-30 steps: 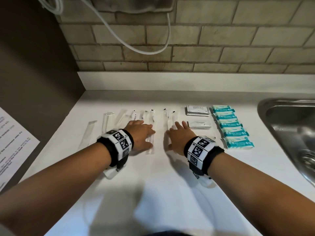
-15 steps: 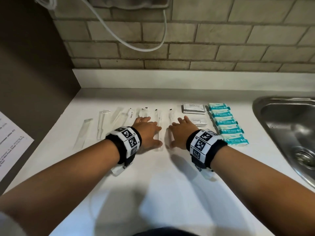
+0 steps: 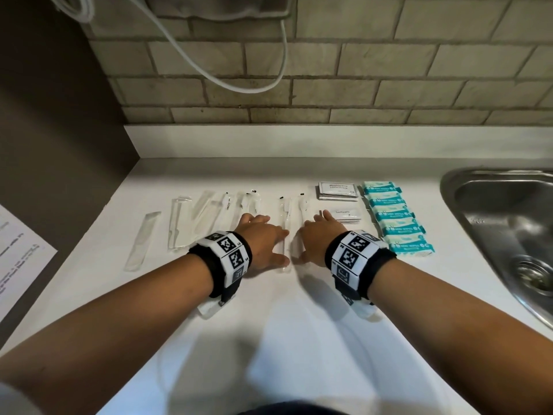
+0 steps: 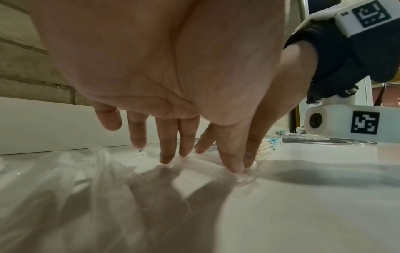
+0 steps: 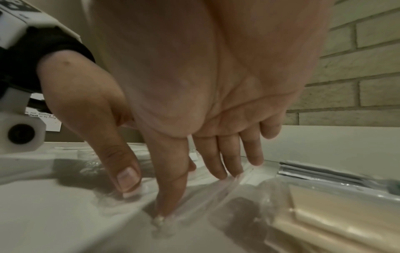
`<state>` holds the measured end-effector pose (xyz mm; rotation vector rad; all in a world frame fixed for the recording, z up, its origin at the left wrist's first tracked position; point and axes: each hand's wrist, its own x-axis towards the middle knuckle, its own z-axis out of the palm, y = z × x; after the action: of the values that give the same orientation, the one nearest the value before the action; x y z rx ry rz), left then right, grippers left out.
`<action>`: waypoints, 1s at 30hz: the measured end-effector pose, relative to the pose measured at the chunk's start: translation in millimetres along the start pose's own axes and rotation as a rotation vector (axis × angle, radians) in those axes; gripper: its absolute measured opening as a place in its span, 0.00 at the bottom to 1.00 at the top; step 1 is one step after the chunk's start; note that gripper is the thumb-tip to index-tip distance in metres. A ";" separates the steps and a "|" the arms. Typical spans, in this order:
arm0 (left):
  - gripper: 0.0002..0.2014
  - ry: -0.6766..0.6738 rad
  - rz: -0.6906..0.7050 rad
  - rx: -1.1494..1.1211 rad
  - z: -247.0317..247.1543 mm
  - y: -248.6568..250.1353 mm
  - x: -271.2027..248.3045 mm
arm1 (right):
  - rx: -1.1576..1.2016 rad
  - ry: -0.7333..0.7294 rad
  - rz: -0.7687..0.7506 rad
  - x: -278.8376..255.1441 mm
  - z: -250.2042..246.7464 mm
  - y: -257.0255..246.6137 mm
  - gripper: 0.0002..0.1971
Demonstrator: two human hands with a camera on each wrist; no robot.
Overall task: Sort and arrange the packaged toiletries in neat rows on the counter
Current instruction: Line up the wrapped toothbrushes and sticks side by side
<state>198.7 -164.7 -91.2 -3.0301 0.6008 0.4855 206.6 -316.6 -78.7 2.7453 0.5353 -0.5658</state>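
Clear-wrapped toothbrush packets [image 3: 284, 232] lie in a row on the white counter [image 3: 299, 339]. My left hand [image 3: 263, 241] lies flat with straight fingers on the packets left of centre; its fingertips [image 4: 166, 159] press the clear wrap. My right hand [image 3: 320, 238] lies flat beside it, and its fingertips [image 5: 220, 172] press another clear packet [image 5: 249, 184]. Clear comb sleeves [image 3: 143, 241] lie further left. White sachets [image 3: 336, 191] and toothpaste packets [image 3: 347, 212] sit to the right. A column of teal wipe packs [image 3: 398, 220] stands beyond them.
A steel sink [image 3: 508, 235] is set into the counter at right. A brick wall [image 3: 329, 70] with a hanging white cable [image 3: 239, 82] rises behind. A dark side panel with a printed paper sheet [image 3: 18, 259] stands at left. Bare counter lies in front of my hands.
Both hands have drawn closer together over the toothbrush packets, which now lie nearer one another in the middle of the row.
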 end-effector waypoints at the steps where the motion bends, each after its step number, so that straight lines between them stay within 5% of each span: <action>1: 0.36 0.000 -0.001 -0.003 0.0 0.4 0.7 | 0.001 0.002 -0.001 0.5 0.8 0.2 0.34; 30: 0.33 0.086 -0.073 -0.132 -16.2 -8.1 -15.6 | 0.096 0.132 -0.072 -7.0 -14.0 -9.7 0.29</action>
<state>192.9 -152.7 -71.4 -3.1990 0.4768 0.4103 201.1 -305.1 -65.3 2.8788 0.6566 -0.4388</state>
